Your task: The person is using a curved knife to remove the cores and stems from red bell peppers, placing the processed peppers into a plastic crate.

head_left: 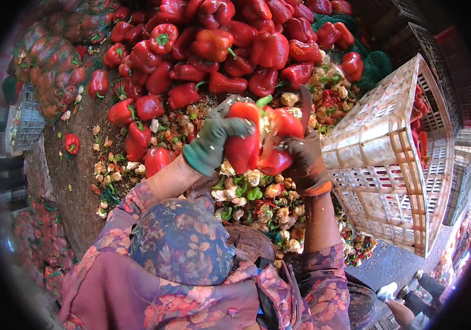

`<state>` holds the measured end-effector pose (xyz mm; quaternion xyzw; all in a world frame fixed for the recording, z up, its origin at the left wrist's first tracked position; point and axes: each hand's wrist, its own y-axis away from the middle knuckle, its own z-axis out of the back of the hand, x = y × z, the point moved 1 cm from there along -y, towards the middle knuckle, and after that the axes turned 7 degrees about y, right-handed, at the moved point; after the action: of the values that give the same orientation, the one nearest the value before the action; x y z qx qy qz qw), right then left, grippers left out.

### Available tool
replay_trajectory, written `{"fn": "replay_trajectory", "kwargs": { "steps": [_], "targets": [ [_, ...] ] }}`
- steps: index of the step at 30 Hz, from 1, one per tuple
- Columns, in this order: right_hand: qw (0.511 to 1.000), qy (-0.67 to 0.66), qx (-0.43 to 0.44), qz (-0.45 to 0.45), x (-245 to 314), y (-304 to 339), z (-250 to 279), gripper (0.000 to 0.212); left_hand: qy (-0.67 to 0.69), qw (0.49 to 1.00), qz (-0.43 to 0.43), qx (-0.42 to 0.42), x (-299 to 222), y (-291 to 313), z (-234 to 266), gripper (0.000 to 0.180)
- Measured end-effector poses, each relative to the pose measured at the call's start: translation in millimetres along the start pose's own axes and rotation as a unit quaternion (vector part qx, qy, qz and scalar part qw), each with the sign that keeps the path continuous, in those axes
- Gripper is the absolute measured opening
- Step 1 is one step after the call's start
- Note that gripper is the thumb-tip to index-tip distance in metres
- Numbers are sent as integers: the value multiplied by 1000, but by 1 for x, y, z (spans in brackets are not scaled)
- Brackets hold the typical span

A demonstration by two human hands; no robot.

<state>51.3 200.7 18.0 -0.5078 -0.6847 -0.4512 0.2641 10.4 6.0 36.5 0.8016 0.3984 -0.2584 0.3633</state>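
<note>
A red bell pepper point(242, 144) is split open between my hands, its green stem at the top and the pale inside showing. My left hand point(214, 136), in a green glove, is closed around the left part. On the other side my right hand point(303, 159), in a dark glove with an orange cuff, is closed by the right part of the pepper point(288, 124). A knife point(306, 107) sticks up from that hand, its dark blade pointing away from me; its handle is hidden in the glove. Cut-out pepper cores point(252, 179) lie in a heap below.
A large pile of red peppers point(266, 49) rises ahead. At the right a white plastic crate point(376, 148) stands tilted, red peppers point(420, 121) inside. Mesh bags of peppers point(51, 71) are at the far left. Another person's legs point(420, 297) show at the lower right.
</note>
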Motion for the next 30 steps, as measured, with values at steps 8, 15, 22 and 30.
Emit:
{"fn": "replay_trajectory", "kwargs": {
  "steps": [8, 15, 22, 30],
  "targets": [
    [976, -214, -25, -4, 7, 19, -25, 36, 233, 968, 16, 95, 17, -7, -1, 75],
    [965, -252, 41, 61, 1, 36, -50, 58, 394, 863, 165, 268, 20, -17, -13, 67],
    [728, 591, 40, 344, 53, 61, -70, 37, 345, 930, 32, 119, 19, -57, 5, 62],
    [501, 587, -340, 538, 210, 97, -15, 45, 339, 914, 47, 219, 6, -35, -8, 64]
  ]
}}
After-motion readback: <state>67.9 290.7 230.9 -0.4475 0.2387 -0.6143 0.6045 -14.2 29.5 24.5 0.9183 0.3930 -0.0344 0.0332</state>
